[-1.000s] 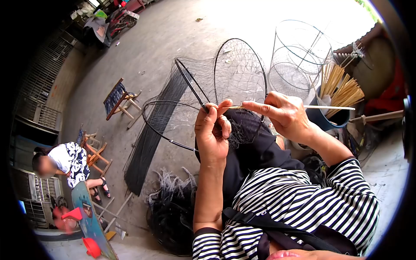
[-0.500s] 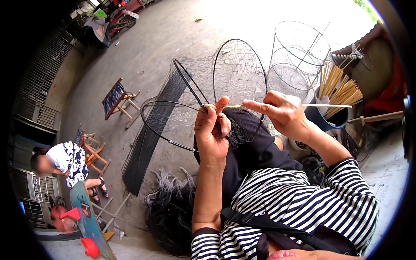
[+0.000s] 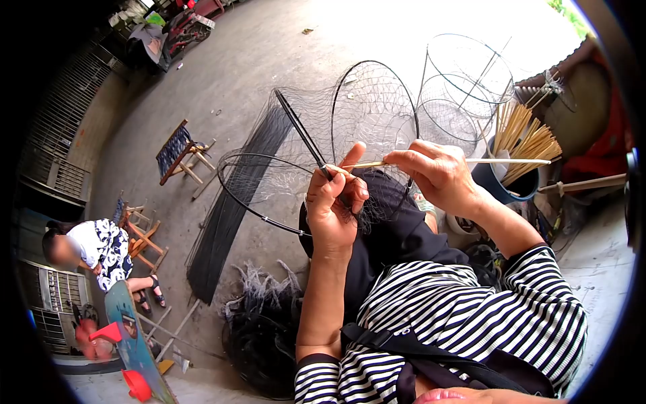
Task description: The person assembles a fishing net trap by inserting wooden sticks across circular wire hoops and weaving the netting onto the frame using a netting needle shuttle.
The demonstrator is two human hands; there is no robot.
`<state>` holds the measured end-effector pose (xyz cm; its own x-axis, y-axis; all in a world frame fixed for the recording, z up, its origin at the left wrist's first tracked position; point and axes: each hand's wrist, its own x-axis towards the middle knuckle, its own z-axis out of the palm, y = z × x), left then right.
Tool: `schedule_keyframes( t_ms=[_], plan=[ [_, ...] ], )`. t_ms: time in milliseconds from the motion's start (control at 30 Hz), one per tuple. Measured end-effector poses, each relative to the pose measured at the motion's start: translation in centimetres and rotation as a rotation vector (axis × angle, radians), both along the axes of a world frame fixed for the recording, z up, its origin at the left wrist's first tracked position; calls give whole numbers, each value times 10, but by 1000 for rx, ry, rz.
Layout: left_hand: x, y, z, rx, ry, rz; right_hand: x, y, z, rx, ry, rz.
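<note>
My left hand (image 3: pixel 331 205) is closed on a black hoop (image 3: pixel 301 124) of a wire-framed mesh net (image 3: pixel 374 101), pinching it where rods meet. Its index finger sticks up. My right hand (image 3: pixel 441 176) grips a thin pale bamboo stick (image 3: pixel 511 161) between thumb and fingers. The stick's left tip reaches the left hand's fingertips, beside the hoop; its other end points right, past the wrist. Dark mesh (image 3: pixel 377 202) bunches over my lap below the hands. Whether the tip touches the hoop or mesh is too small to tell.
A blue bucket (image 3: pixel 505 187) of bamboo sticks (image 3: pixel 528 138) stands at right, with another framed net (image 3: pixel 464 87) behind. Long dark strands (image 3: pixel 235 215) lie on the floor. Left are a folding stool (image 3: pixel 180 155), a seated person (image 3: pixel 101 252) and a blue board (image 3: pixel 138 340).
The hoop held in my left hand has turned a little, and its two rods now look closer together. My right hand and the stick have shifted slightly right. The seated person has raised their head.
</note>
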<state>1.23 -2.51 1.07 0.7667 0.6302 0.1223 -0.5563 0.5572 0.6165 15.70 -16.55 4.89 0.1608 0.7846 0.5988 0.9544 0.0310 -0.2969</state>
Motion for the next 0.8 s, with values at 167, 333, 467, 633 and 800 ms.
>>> schedule_keyframes(
  t_ms=[167, 333, 467, 633, 800],
  plan=[
    [-3, 3, -8, 12, 30, -32, 0, 6, -2, 21, -72, 12],
    [-4, 4, -9, -58, 20, -58, 0, 8, 2, 49, -141, 33],
    [-5, 3, -9, -149, 22, -98, 5, 8, 0, 67, -103, 94],
    [-3, 2, -9, -120, 1, -135, 10, 8, -1, 45, -5, 151],
    [-2, 4, -14, -115, -20, -157, 11, 10, -3, 79, 133, 225]
  ],
)
